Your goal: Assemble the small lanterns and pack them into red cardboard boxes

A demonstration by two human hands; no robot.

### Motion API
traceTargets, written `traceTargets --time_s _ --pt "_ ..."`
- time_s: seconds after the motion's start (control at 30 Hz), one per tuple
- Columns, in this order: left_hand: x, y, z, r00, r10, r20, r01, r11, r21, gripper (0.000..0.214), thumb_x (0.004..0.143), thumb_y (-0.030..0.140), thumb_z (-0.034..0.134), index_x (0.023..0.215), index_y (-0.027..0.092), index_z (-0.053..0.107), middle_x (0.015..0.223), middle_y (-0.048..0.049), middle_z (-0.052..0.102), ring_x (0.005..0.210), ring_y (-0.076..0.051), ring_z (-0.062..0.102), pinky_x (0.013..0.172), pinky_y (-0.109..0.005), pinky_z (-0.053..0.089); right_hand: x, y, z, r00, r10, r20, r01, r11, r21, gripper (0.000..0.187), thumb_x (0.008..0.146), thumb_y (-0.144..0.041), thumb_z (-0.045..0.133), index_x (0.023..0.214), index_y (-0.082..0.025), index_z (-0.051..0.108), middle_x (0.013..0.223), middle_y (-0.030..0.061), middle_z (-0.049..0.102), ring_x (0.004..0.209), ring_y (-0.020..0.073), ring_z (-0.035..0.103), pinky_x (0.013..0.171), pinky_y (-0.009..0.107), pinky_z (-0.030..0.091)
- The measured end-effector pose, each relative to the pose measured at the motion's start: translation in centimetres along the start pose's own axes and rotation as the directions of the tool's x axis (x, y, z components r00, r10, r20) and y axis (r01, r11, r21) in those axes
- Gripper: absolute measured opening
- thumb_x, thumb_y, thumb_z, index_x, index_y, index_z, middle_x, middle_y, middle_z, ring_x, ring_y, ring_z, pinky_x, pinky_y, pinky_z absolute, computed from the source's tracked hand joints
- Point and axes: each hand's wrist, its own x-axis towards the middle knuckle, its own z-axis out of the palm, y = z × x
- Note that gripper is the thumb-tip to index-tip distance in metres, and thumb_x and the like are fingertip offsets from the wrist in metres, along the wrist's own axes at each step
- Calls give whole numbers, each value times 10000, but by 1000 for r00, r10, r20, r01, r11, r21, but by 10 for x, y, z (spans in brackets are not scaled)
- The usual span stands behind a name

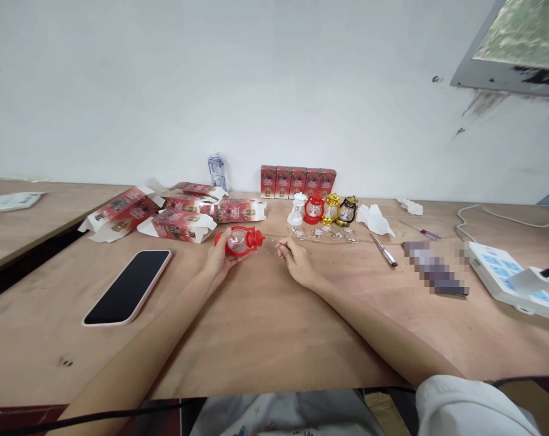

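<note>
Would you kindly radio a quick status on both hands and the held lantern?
Left hand holding red lantern sideways. Right hand curled near its top, contents unclear. Four lanterns standing beyond.

Left hand (218,259) curled, right hand (296,260) pinched

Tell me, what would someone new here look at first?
Probably the bright red lantern, held sideways in the left hand near the middle of the picture. Then maybe the four little lanterns, white, red, gold and dark, standing in a row on the table, in front and partly to the right of five red boxes. The phone with a black screen may catch the eye too, lying on the left.
</note>
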Motion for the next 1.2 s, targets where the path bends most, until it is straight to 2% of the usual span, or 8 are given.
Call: traceTargets --time_s 0.1,0.23,0.4,0.53,0.73,0.93,1.2 --pt "-2 0 1 996 -45 82 37 995 92 250 804 381 600 921 160 599 765 -51 677 589 -161 657 542 -293 575 1 0 -1 999 49 3 -49 999 -10 203 939 -309 324 905 -196 488 680 -15 532 579 114 504 601 232 431" --pt "-7 -2 3 989 -37 144 12 986 169 298 727 408 664 894 171 593 754 -39 670 598 -163 646 501 -273 554 1 -2 -3 1000 12 23 -11 1000 -25 217 942 -315 329 948 -192 507 680 -14 530 611 123 526 634 243 435" --pt "-7 -4 3 991 15 136 -46 972 230 429 608 474 729 885 173 599 803 -32 656 660 -163 635 543 -275 553 0 -2 -3 993 -115 16 116 991 -66 285 955 -363 324 826 -200 520 709 12 548 663 136 536 664 251 435" --pt "-6 -5 2 990 69 125 -104 947 303 494 566 511 731 898 169 601 843 -48 640 695 -166 622 536 -251 529 -1 0 -1 982 -189 22 190 974 -124 299 963 -347 323 820 -202 542 759 36 587 741 153 554 702 263 440" --pt "-8 -5 3 985 135 103 -162 929 333 492 548 497 736 889 186 566 792 -22 605 658 -156 593 525 -256 516 -3 3 1 981 -193 29 195 949 -250 270 965 -304 345 871 -203 577 831 52 618 790 167 556 733 277 438" --pt "-10 -7 5 966 219 136 -255 897 360 477 515 487 745 822 166 571 746 -15 578 638 -133 550 521 -218 475 -3 2 1 980 -185 78 201 908 -367 239 954 -240 369 876 -198 591 839 56 629 786 181 543 705 284 428" --pt "-10 -6 5 969 211 130 -243 916 319 441 536 464 738 826 188 551 739 5 562 625 -134 543 534 -245 484 -2 2 1 979 -193 67 204 902 -380 227 950 -217 376 891 -189 594 855 57 648 783 182 544 710 280 427"
